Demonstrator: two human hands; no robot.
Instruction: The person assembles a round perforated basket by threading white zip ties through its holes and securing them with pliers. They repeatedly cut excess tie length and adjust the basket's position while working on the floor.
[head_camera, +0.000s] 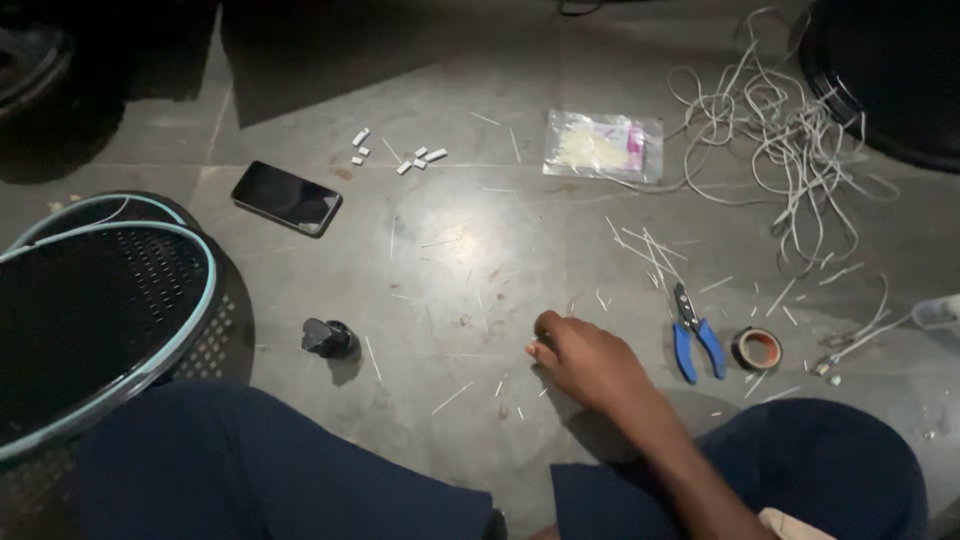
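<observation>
One hand (590, 365), the right, reaches down to the grey floor (480, 260) with its fingers curled together, pinching at something tiny under the fingertips; what it is cannot be made out in the dim light. Judging by the thin pale wire offcuts (452, 397) scattered just beside it, the piece is likely feather-light, stiff and easy to lose, best nipped between thumb and forefinger. Near the hand lie blue-handled cutters (697, 335) and a roll of tape (757, 349); a tangle of white cable (790, 130) lies farther off. No left hand shows. A black basket (100, 300) is cut off at the left edge.
</observation>
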